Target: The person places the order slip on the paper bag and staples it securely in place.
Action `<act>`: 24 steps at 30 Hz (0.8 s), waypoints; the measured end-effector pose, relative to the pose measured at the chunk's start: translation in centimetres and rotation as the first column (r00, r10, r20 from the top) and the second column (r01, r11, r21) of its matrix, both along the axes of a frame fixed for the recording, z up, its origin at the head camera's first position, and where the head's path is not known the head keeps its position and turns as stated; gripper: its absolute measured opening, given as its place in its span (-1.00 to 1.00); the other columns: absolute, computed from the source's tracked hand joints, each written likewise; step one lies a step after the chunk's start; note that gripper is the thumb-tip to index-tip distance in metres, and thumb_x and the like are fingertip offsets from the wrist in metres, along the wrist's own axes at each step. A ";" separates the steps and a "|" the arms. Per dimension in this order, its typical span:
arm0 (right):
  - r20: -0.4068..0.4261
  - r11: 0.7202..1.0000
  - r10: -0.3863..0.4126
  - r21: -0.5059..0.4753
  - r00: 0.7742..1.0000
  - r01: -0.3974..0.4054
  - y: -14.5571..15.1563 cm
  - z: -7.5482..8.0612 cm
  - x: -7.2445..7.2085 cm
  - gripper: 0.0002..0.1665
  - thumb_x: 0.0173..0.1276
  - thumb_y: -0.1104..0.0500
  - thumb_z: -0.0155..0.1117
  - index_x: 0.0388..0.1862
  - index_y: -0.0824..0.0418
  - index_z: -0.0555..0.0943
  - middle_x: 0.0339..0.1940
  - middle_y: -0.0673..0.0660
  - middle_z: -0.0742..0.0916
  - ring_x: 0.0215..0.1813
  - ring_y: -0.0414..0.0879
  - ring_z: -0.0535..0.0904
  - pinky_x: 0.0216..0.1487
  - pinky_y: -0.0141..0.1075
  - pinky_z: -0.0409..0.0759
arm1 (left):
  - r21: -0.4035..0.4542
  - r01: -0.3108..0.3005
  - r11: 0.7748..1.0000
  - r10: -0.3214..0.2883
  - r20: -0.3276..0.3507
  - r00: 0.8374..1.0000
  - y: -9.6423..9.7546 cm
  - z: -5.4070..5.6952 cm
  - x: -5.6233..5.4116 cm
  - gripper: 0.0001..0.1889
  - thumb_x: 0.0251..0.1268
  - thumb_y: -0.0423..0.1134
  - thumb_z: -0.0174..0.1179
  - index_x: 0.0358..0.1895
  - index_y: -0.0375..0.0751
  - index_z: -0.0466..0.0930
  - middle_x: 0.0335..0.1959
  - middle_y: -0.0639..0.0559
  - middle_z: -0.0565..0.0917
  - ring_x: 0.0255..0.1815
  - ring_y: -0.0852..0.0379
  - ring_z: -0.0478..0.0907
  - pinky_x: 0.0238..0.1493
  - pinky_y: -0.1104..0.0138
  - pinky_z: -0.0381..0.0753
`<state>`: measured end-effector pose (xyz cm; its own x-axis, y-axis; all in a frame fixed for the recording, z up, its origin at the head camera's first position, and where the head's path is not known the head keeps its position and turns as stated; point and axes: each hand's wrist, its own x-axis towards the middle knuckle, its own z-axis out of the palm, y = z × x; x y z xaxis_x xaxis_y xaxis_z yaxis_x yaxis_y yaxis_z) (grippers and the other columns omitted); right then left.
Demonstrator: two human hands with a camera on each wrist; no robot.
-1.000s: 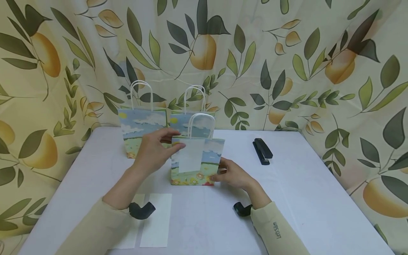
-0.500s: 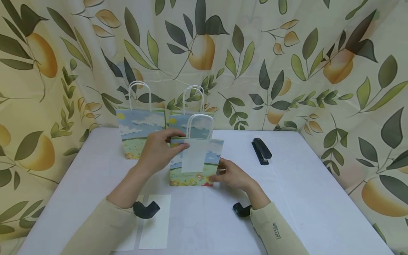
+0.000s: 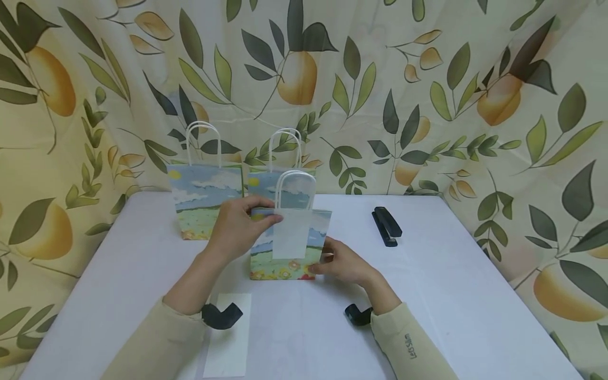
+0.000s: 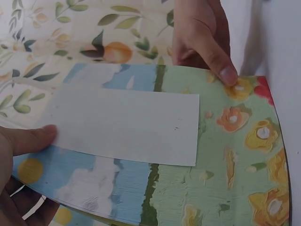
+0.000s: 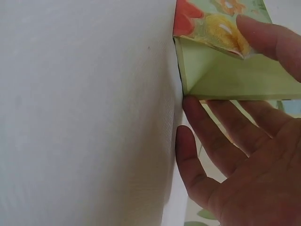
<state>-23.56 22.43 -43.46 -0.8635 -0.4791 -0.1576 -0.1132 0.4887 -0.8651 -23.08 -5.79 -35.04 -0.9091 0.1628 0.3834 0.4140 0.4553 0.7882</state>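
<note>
A small paper bag (image 3: 290,269) with white handles and a sky-and-flower print stands at the table's middle. Against its upper front lies a plain white card (image 3: 291,235), upright and near the centre. My left hand (image 3: 237,227) pinches the card at the bag's top edge; in the left wrist view the thumb presses the card's edge, with the fingers behind the bag. Low on the bag's right side, my right hand (image 3: 344,262) grips it. The right wrist view shows that hand's thumb on the flowered front and its fingers behind the green side panel (image 5: 235,75).
Two matching bags stand behind, one at the back left (image 3: 204,184) and another (image 3: 261,182) partly hidden by the front bag. A black stapler (image 3: 387,227) lies at the right. Near my left sleeve is a white card (image 3: 230,338) on the white table (image 3: 475,295).
My left hand has slid the card to the right across the bag's front, from the left part toward the centre. The right hand keeps its grip on the bag.
</note>
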 end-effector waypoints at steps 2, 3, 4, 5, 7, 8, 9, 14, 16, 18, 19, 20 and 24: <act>0.006 1.000 0.007 -0.004 1.000 -0.007 -0.2 0.1 0.0 -0.23 0.34 0.12 0.49 0.49 0.01 0.41 0.32 0.10 0.67 0.26 0.04 0.61 0.30 -0.06 0.58 | 0.011 0.001 1.000 -0.001 0.012 1.000 -0.2 -0.1 -0.1 -0.80 0.19 -0.15 0.54 -0.14 -0.02 0.81 -0.29 0.08 0.81 -0.60 0.10 0.27 -0.55 0.33 0.24; 0.007 1.000 0.007 -0.003 1.000 -0.007 -0.3 0.2 0.0 -0.21 0.34 0.10 0.50 0.50 0.01 0.39 0.32 0.10 0.66 0.27 0.05 0.61 0.32 -0.03 0.58 | 0.017 0.001 1.000 -0.002 0.018 1.000 -0.3 -0.1 -0.1 -0.80 0.19 -0.15 0.54 -0.14 -0.02 0.81 -0.29 0.09 0.81 -0.60 0.10 0.27 -0.56 0.33 0.24; 0.010 1.000 0.002 -0.004 1.000 -0.002 -0.3 0.4 0.1 -0.19 0.34 0.08 0.51 0.51 0.00 0.38 0.32 0.10 0.66 0.28 0.05 0.60 0.34 0.00 0.58 | 0.023 0.002 1.000 -0.003 0.025 1.000 -0.3 -0.2 -0.1 -0.81 0.19 -0.15 0.54 -0.14 -0.02 0.82 -0.29 0.09 0.81 -0.61 0.10 0.26 -0.56 0.33 0.24; 0.007 1.000 -0.005 -0.006 1.000 0.005 -0.4 0.6 0.1 -0.17 0.33 0.07 0.52 0.52 -0.03 0.36 0.32 0.09 0.65 0.29 0.06 0.61 0.35 0.02 0.58 | 0.029 0.004 1.000 -0.005 0.031 1.000 -0.4 -0.2 -0.1 -0.81 0.19 -0.14 0.54 -0.14 -0.01 0.82 -0.27 0.10 0.82 -0.61 0.09 0.26 -0.56 0.33 0.24; -0.026 1.000 -0.028 -0.015 0.999 0.027 -0.2 1.1 0.1 -0.15 0.32 0.04 0.53 0.52 -0.05 0.35 0.31 0.08 0.65 0.29 0.05 0.59 0.37 0.07 0.56 | 0.037 0.007 0.999 -0.009 0.042 0.999 -0.3 -0.2 -0.2 -0.81 0.20 -0.13 0.54 -0.14 0.00 0.82 -0.26 0.11 0.82 -0.58 0.10 0.28 -0.54 0.33 0.26; -0.052 0.999 -0.039 -0.027 0.998 0.037 -0.2 1.5 0.1 -0.15 0.33 0.04 0.53 0.52 -0.05 0.35 0.31 0.08 0.65 0.30 0.06 0.58 0.38 0.09 0.53 | 0.041 0.011 0.999 -0.013 0.047 0.999 -0.3 -0.2 -0.3 -0.81 0.20 -0.13 0.53 -0.13 0.00 0.82 -0.25 0.12 0.82 -0.57 0.10 0.28 -0.53 0.33 0.26; -0.082 0.997 -0.058 -0.046 0.995 0.054 -0.1 1.9 0.1 -0.16 0.33 0.04 0.53 0.52 -0.06 0.35 0.31 0.07 0.64 0.31 0.06 0.56 0.40 0.12 0.51 | 0.044 0.016 0.999 -0.018 0.050 0.999 -0.3 -0.2 -0.4 -0.80 0.20 -0.13 0.53 -0.13 0.00 0.83 -0.24 0.11 0.82 -0.57 0.09 0.28 -0.53 0.33 0.26; -0.203 0.979 -0.136 -0.175 0.970 0.100 -0.4 4.8 0.4 -0.23 0.37 0.16 0.48 0.50 -0.01 0.40 0.33 0.13 0.63 0.33 0.15 0.53 0.38 0.16 0.49 | 0.061 0.022 0.998 -0.026 0.068 0.997 -0.1 -0.1 -0.5 -0.81 0.20 -0.16 0.53 -0.13 -0.02 0.83 -0.23 0.08 0.83 -0.56 0.08 0.29 -0.53 0.32 0.25; -0.226 0.971 -0.162 -0.210 0.961 0.114 -0.9 6.0 0.3 -0.27 0.38 0.18 0.46 0.48 0.01 0.44 0.36 0.14 0.62 0.31 0.17 0.55 0.31 0.09 0.55 | 0.064 0.021 0.998 -0.025 0.066 0.997 -0.1 -0.1 -0.5 -0.82 0.19 -0.17 0.53 -0.14 -0.02 0.84 -0.24 0.08 0.83 -0.58 0.09 0.27 -0.54 0.33 0.24; -0.242 0.965 -0.183 -0.229 0.953 0.127 -1.5 6.9 0.1 -0.34 0.39 0.18 0.44 0.45 0.05 0.49 0.37 0.14 0.62 0.29 0.16 0.55 0.24 0.03 0.60 | 0.064 0.024 0.998 -0.028 0.058 0.998 -0.1 -0.1 -0.5 -0.82 0.19 -0.16 0.53 -0.14 -0.01 0.84 -0.25 0.11 0.83 -0.60 0.09 0.25 -0.56 0.33 0.22; -0.247 0.963 -0.192 -0.234 0.950 0.134 -1.7 7.2 0.0 -0.37 0.39 0.18 0.44 0.42 0.06 0.52 0.36 0.13 0.63 0.27 0.14 0.56 0.21 0.01 0.62 | 0.065 0.029 0.997 -0.033 0.054 0.998 -0.1 -0.1 -0.5 -0.82 0.20 -0.16 0.53 -0.14 -0.01 0.84 -0.25 0.11 0.82 -0.61 0.09 0.24 -0.56 0.33 0.21; -0.256 0.961 -0.197 -0.239 0.946 0.136 -1.9 7.5 -0.1 -0.42 0.40 0.18 0.44 0.38 0.10 0.55 0.35 0.14 0.64 0.28 0.12 0.54 0.22 0.01 0.61 | 0.066 0.034 0.997 -0.038 0.051 0.998 -0.1 -0.1 -0.5 -0.82 0.20 -0.15 0.53 -0.14 -0.01 0.84 -0.26 0.12 0.82 -0.62 0.09 0.24 -0.57 0.33 0.21; -0.280 0.955 -0.221 -0.257 0.934 0.149 -2.6 7.9 -0.5 -0.60 0.40 0.20 0.43 0.20 0.20 0.67 0.19 0.17 0.73 0.26 0.02 0.54 0.31 0.07 0.52 | 0.074 0.047 0.996 -0.051 0.056 0.997 -0.1 -0.3 -0.3 -0.83 0.21 -0.13 0.53 -0.15 0.02 0.84 -0.23 0.15 0.82 -0.62 0.09 0.31 -0.58 0.34 0.26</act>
